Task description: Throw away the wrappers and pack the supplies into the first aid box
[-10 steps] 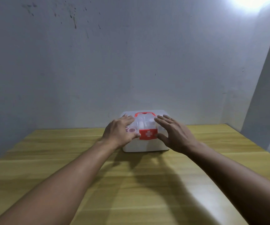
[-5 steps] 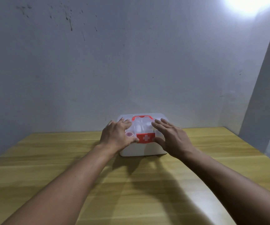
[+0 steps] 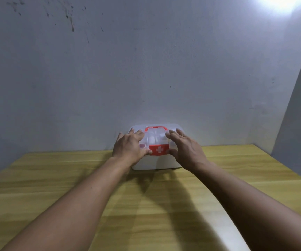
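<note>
- Box sits further from me than a second ago, now right up by the wall at the far edge of the table; both hands went with it.
- My left hand lies flat on the lid left of the red latch, fingers spread and open, thumb touching the latch edge. Not gripping anything.
- My right hand is right of the latch, fingers spread open over the lid, thumb near the latch's right edge. I can't tell if the palm is pressing or just above.
- Lid looks shut, small white items visible through the clear top, nothing loose on the table near the box. I judge packing is done and this is the final push-back or latch press.
- Box long axis runs left-right, parallel to the wall.
- Latch face with the white cross points toward me; red handle lies along the top on the wall side of the latch.
</note>
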A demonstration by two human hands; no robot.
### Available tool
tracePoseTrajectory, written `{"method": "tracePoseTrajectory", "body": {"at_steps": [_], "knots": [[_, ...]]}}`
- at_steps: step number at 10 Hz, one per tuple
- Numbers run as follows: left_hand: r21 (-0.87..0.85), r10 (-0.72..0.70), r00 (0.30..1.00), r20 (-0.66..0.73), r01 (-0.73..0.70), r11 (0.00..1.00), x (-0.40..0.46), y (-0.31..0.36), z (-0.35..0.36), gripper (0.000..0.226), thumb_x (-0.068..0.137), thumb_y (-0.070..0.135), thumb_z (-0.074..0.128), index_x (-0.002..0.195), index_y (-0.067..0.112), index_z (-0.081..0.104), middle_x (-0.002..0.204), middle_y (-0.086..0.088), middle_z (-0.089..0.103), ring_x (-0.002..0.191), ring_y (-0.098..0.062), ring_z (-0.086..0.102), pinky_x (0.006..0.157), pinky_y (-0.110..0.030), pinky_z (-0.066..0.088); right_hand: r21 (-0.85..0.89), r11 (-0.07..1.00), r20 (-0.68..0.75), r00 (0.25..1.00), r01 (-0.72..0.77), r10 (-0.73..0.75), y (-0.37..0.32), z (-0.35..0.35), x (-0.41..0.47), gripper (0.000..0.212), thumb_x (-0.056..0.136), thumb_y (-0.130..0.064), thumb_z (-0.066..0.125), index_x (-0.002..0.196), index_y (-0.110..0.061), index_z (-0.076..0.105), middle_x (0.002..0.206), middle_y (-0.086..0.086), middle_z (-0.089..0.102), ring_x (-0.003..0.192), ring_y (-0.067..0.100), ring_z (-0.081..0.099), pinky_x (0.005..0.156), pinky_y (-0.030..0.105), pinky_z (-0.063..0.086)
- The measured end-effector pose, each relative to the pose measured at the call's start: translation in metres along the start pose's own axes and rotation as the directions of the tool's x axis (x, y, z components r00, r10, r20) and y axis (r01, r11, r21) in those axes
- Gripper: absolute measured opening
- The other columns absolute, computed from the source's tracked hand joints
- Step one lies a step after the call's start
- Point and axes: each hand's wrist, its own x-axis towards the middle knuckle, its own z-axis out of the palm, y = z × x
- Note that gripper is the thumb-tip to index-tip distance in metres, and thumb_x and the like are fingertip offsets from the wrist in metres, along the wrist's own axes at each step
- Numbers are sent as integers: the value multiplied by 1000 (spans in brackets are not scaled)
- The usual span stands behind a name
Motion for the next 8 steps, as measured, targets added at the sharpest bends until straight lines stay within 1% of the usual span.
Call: {"method": "tracePoseTrajectory", "body": {"at_steps": [1,2,3,4,5,6,7,8], "knots": [[-16,-8,1000,-6,8,1000,7,-3,5,67,80,43,73,137,16,52,149,-3,47,144,-24,32,115,-43,29,10,1000,0,1000,-2,2,2,4,6,52,92,-28,61,140,-20,43,154,0,38,146,22,24,107,43,38],[-34,-2,1000,-17,1,999,12,-9,10,71,78,44,74,138,16,51,150,-2,47,145,-22,31,116,-45,28,-3,1000,-4,1000,-4,4,3,6,8,50,93,-29,59,140,-21,42,155,-1,37,147,22,23,105,44,39],[-31,4,999,-33,-5,1000,12,-11,13,72,79,44,73,140,16,48,151,-1,45,147,-23,27,117,-47,25,-6,1000,-13,1000,6,-6,3,7,7,51,94,-29,58,141,-20,41,156,0,35,148,22,19,106,44,38],[45,4,1000,20,-5,999,12,-9,11,79,81,47,69,147,17,37,158,-1,32,150,-22,17,119,-51,18,-8,1000,34,999,13,-13,1,7,6,62,93,-33,59,147,-20,31,161,3,23,150,24,10,114,52,29],[132,14,992,123,-30,991,2,-11,7,105,79,53,68,155,19,4,165,-2,-4,151,-20,-5,121,-52,-1,-8,1000,91,996,-9,9,3,8,-7,87,90,-37,62,153,-23,4,163,3,-7,150,25,-7,118,58,12],[74,36,996,83,-42,996,-26,-19,6,113,77,55,67,153,24,-11,162,-1,-19,150,-17,-13,121,-48,-7,36,999,53,998,-38,36,11,1,-36,90,89,-39,62,153,-23,1,163,3,-12,150,24,-5,121,50,13],[-2,36,996,79,-36,999,-60,-22,3,108,78,57,65,154,24,-4,163,2,-15,150,-14,-12,121,-43,-7,52,997,78,996,-56,52,21,-10,-71,81,89,-43,60,152,-24,12,164,2,-2,151,20,3,121,42,17],[-35,6,990,142,-1,999,-103,-30,0,104,78,59,64,154,25,1,162,5,-11,149,-9,-9,122,-41,-4,29,992,146,982,-122,117,32,-24,-114,80,89,-49,58,152,-26,15,164,-3,0,150,15,8,120,33,15]]}}
